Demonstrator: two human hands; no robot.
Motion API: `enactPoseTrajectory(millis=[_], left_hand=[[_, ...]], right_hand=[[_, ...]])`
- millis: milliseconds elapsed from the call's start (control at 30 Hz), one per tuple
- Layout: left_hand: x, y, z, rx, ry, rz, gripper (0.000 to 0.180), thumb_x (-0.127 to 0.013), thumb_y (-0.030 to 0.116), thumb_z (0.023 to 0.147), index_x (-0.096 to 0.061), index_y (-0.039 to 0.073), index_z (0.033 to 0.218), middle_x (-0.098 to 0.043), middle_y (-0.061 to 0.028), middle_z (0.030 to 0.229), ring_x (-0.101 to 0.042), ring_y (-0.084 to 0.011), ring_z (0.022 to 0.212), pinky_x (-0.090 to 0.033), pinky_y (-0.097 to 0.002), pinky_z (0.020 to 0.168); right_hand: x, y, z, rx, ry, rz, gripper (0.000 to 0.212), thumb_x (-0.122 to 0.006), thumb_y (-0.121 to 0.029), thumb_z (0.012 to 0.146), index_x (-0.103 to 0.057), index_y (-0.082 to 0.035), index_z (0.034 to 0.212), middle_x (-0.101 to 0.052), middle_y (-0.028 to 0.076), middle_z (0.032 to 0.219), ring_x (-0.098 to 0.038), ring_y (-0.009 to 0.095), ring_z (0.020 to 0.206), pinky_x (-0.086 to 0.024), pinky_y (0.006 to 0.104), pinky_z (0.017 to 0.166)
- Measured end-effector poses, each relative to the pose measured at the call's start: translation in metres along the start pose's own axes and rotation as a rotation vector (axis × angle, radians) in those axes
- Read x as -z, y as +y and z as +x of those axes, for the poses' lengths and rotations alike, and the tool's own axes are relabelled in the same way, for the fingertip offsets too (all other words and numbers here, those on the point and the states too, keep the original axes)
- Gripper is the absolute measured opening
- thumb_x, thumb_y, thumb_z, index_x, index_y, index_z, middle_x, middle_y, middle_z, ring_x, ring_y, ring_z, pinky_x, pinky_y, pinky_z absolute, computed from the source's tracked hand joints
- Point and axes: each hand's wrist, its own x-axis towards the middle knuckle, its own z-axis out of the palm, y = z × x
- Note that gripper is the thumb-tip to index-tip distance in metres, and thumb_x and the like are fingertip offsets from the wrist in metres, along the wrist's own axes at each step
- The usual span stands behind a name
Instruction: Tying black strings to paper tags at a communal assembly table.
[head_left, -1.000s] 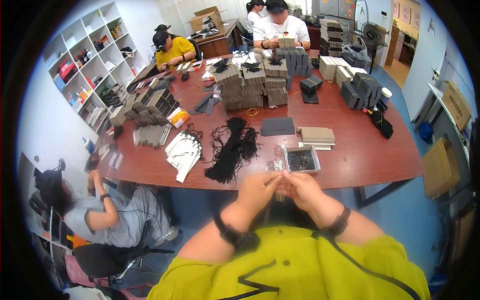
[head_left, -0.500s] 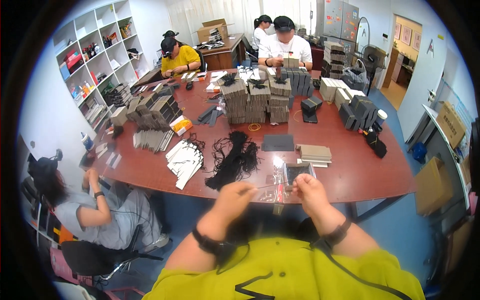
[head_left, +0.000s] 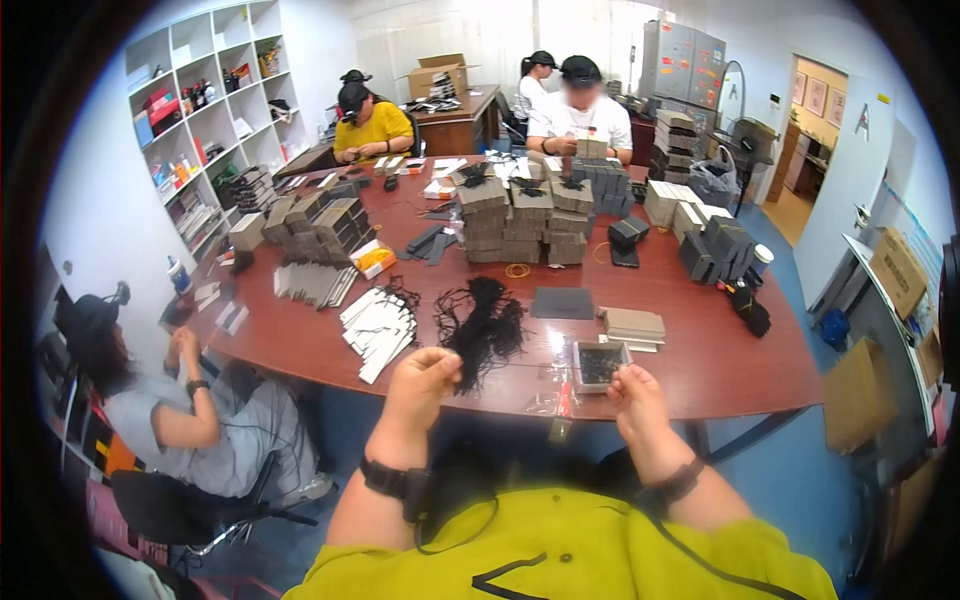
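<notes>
A thin dark cord (head_left: 530, 365) stretches between my two hands above the table's near edge. My left hand (head_left: 424, 385) is closed, pinching its left end between thumb and fingers. The right hand (head_left: 638, 396) pinches the other end, beside a small open box (head_left: 594, 387) with small black pieces inside. Just beyond my left hand lies a tangled bundle of black cords (head_left: 482, 320). To its left, white card strips (head_left: 378, 335) are fanned out. Clear plastic (head_left: 548, 401) hangs over the table edge between my hands.
Tall stacks of grey-brown card pieces (head_left: 487, 228) stand mid-table on the red-brown table (head_left: 720, 370). A dark flat sheet (head_left: 562, 302) and a pile of brown boards (head_left: 632, 325) lie nearer. People work at the left (head_left: 165, 420) and far side (head_left: 580, 115). A cardboard box (head_left: 860, 395) stands at right.
My hands have moved apart, the left one going left and up, the right one slightly right, with the cord stretched longer between them. The view has shifted slightly.
</notes>
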Motion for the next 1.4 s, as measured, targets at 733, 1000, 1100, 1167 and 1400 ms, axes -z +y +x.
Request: enactPoseTrajectory(millis=[733, 1000, 1100, 1167, 1400], left_hand=[[-0.068, -0.042, -0.032, 0.162, -0.399, 0.127, 0.039, -0.059, 0.002, 0.085, -0.045, -0.002, 0.121, -0.063, -0.0074, 0.086, -0.061, -0.0126, 0.079, -0.05, -0.0242, 0.073], [-0.071, -0.044, -0.033, 0.202, -0.421, 0.161, 0.028, -0.06, 0.004, 0.085, -0.054, -0.002, 0.112, -0.066, -0.0078, 0.093, -0.06, -0.011, 0.086, -0.047, -0.0237, 0.079], [-0.072, -0.043, -0.033, 0.204, -0.444, 0.118, 0.022, -0.061, 0.005, 0.085, -0.059, -0.002, 0.106, -0.066, -0.008, 0.093, -0.06, -0.0109, 0.085, -0.047, -0.0235, 0.078], [-0.071, -0.045, -0.034, 0.194, -0.445, 0.134, 0.021, -0.061, 0.006, 0.085, -0.06, -0.002, 0.105, -0.066, -0.0077, 0.092, -0.06, -0.0109, 0.084, -0.047, -0.0236, 0.078], [-0.072, -0.046, -0.035, 0.14, -0.422, 0.231, 0.014, -0.061, 0.009, 0.086, -0.065, -0.001, 0.094, -0.065, -0.0051, 0.084, -0.058, -0.01, 0.078, -0.046, -0.0219, 0.075]], right_hand=[[-0.06, -0.021, -0.051, 0.285, -0.554, -1.229, 0.01, -0.059, -0.01, 0.085, -0.058, -0.001, 0.084, -0.058, 0.008, 0.079, -0.056, 0.016, 0.07, -0.045, 0.0279, 0.063], [-0.044, -0.011, -0.045, 0.154, -0.514, -1.057, 0.009, -0.059, -0.01, 0.085, -0.058, -0.001, 0.083, -0.058, 0.003, 0.074, -0.052, 0.009, 0.067, -0.044, 0.0248, 0.06], [-0.043, -0.011, -0.045, 0.166, -0.53, -1.066, 0.009, -0.059, -0.01, 0.085, -0.059, -0.002, 0.084, -0.059, 0.003, 0.073, -0.052, 0.009, 0.065, -0.044, 0.0249, 0.06], [-0.046, -0.012, -0.046, 0.173, -0.539, -1.068, 0.009, -0.059, -0.01, 0.085, -0.059, -0.002, 0.084, -0.059, 0.003, 0.073, -0.052, 0.009, 0.065, -0.044, 0.0251, 0.06], [-0.044, -0.011, -0.043, 0.196, -0.579, -1.098, 0.009, -0.058, -0.011, 0.086, -0.058, -0.002, 0.086, -0.059, 0.004, 0.076, -0.053, 0.01, 0.067, -0.044, 0.0253, 0.062]])
